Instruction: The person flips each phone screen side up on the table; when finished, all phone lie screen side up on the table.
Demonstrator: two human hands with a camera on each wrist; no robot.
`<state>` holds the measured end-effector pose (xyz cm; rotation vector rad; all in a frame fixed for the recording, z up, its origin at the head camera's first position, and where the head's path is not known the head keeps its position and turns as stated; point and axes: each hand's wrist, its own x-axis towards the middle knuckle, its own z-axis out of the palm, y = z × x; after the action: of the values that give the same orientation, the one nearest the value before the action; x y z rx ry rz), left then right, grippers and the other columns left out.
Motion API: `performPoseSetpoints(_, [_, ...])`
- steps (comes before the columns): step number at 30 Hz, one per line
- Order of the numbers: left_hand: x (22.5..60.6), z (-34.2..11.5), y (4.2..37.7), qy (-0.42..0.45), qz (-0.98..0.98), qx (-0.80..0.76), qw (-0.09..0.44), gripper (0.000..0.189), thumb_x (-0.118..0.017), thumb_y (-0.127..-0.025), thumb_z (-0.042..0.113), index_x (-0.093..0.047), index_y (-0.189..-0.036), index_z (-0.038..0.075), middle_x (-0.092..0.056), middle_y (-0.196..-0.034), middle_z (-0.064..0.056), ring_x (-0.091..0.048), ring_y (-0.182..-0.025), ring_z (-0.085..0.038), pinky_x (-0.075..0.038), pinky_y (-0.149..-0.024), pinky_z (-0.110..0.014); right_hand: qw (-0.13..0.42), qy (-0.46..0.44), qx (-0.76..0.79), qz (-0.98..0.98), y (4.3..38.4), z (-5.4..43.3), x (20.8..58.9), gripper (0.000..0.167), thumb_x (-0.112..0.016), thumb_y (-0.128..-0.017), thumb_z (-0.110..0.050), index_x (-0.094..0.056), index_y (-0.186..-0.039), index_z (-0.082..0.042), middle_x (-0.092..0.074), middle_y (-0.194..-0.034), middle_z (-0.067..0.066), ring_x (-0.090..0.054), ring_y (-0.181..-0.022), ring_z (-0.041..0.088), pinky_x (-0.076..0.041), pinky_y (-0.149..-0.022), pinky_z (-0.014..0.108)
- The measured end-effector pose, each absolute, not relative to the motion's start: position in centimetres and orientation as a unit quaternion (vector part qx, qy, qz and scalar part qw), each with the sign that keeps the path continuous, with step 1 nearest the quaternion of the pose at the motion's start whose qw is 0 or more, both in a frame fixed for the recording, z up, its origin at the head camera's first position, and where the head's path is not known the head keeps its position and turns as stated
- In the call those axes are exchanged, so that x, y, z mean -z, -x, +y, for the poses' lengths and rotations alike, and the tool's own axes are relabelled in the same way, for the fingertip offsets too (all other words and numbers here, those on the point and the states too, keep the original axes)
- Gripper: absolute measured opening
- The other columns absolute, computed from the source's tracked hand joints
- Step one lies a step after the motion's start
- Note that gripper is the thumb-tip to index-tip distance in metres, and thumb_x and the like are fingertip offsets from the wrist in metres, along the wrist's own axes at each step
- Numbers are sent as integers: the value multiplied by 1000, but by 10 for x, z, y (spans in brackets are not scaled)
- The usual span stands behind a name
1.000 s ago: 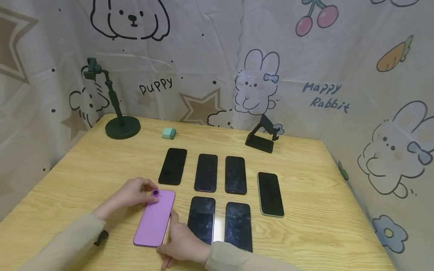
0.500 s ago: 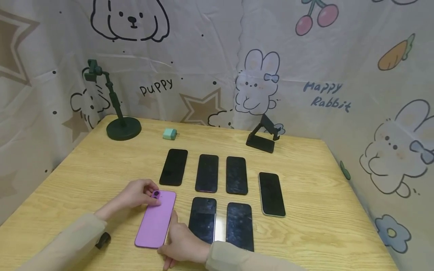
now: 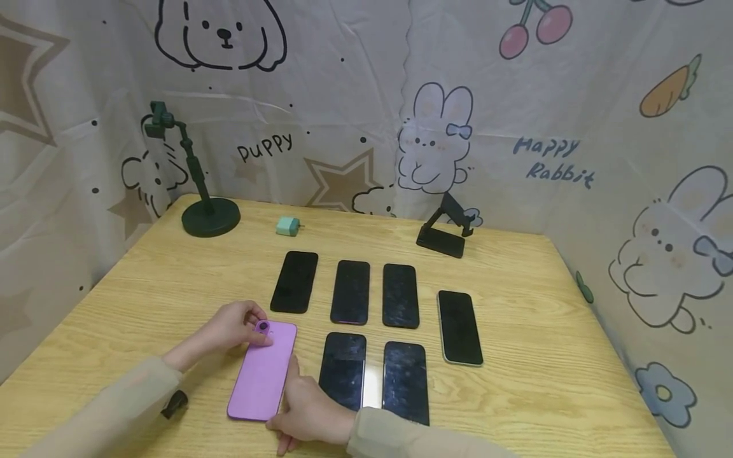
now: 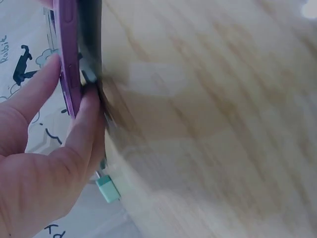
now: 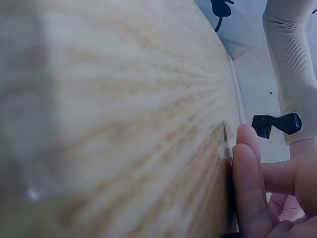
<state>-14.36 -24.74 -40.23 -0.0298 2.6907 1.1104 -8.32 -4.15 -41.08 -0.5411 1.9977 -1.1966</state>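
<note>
In the head view a purple smartphone (image 3: 263, 375) is back side up at the left front of the table, its camera lens at the far left corner. My left hand (image 3: 236, 326) pinches that far corner, thumb on the back. The left wrist view shows the phone's edge (image 4: 69, 54) between thumb and fingers, with fingers underneath. At the near right corner, my right hand (image 3: 312, 407) grips the phone, thumb along the right side and fingers at the bottom edge. The right wrist view shows its fingers (image 5: 247, 183) close over the table, the phone mostly hidden.
Several phones lie screen up, including one at the far left (image 3: 294, 282) and one at the right (image 3: 460, 328). Behind them stand a dark green phone stand (image 3: 210, 217), a mint charger plug (image 3: 287, 226) and a black folding stand (image 3: 441, 242). A patterned curtain (image 3: 343, 114) surrounds the table.
</note>
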Motion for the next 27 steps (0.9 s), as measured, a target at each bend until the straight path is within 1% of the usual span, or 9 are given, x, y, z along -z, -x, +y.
performPoseSetpoints(4, [399, -247, 144, 13, 912, -387, 138, 40, -82, -74, 17, -60, -101, -2, -61, -91, -9, -53, -83, -19, -46, -68, -29, 370, 211, 471, 773, 83, -41, 411, 94, -68, -86, 0, 0, -150, 4, -59, -47, 4, -57, -38, 11, -49, -40, 27])
performPoseSetpoints(9, [394, -251, 145, 7, 910, -379, 166, 37, -77, -79, 11, -60, -109, -2, -63, -105, -15, -56, -96, -27, -51, -83, -39, 374, 204, 468, 775, 84, -40, 412, 93, -69, -86, -2, -3, -150, 4, -59, -50, 5, -58, -39, 13, -50, -40, 28])
performPoseSetpoints(12, [393, -252, 145, 6, 909, -380, 173, 38, -77, -80, 11, -60, -111, -1, -62, -109, -16, -56, -102, -29, -50, -90, -45, 372, 205, 470, 774, 85, -39, 414, 94, -70, -85, -3, -3, -150, 4, -59, -49, 4, -58, -38, 13, -49, -40, 28])
performPoseSetpoints(13, [394, -253, 144, 5, 908, -381, 173, 38, -76, -80, 11, -60, -112, -2, -62, -109, -17, -56, -103, -30, -49, -90, -46, 369, 206, 473, 773, 85, -39, 414, 95, -71, -85, -4, -2, -150, 5, -59, -48, 4, -57, -37, 12, -49, -39, 28])
performPoseSetpoints(17, [395, -253, 141, 3, 908, -387, 161, 40, -77, -79, 12, -60, -112, -1, -63, -109, -16, -57, -102, -29, -49, -89, -46, 354, 211, 489, 769, 84, -40, 416, 98, -73, -85, -12, -1, -150, 4, -59, -49, 3, -55, -35, 10, -48, -37, 28])
performPoseSetpoints(22, [393, -251, 138, 8, 899, -413, 145, 44, -79, -76, 12, -60, -113, -2, -62, -107, -17, -57, -96, -25, -52, -80, -37, 360, 202, 516, 750, 83, -39, 417, 102, -74, -85, -22, 3, -151, -3, -60, -57, 5, -56, -36, 12, -49, -38, 29])
performPoseSetpoints(24, [391, -250, 136, 12, 896, -422, 142, 46, -79, -76, 12, -60, -114, -3, -62, -106, -17, -58, -93, -24, -53, -76, -34, 363, 200, 518, 748, 83, -38, 417, 104, -74, -85, -27, 3, -151, -4, -61, -55, 5, -56, -36, 13, -48, -37, 29])
performPoseSetpoints(27, [389, -249, 134, 12, 891, -433, 137, 47, -79, -76, 12, -59, -115, -4, -61, -105, -17, -58, -87, -21, -53, -71, -30, 364, 196, 520, 748, 82, -39, 416, 107, -74, -84, -35, 1, -150, 1, -60, -51, 6, -55, -35, 13, -48, -36, 30])
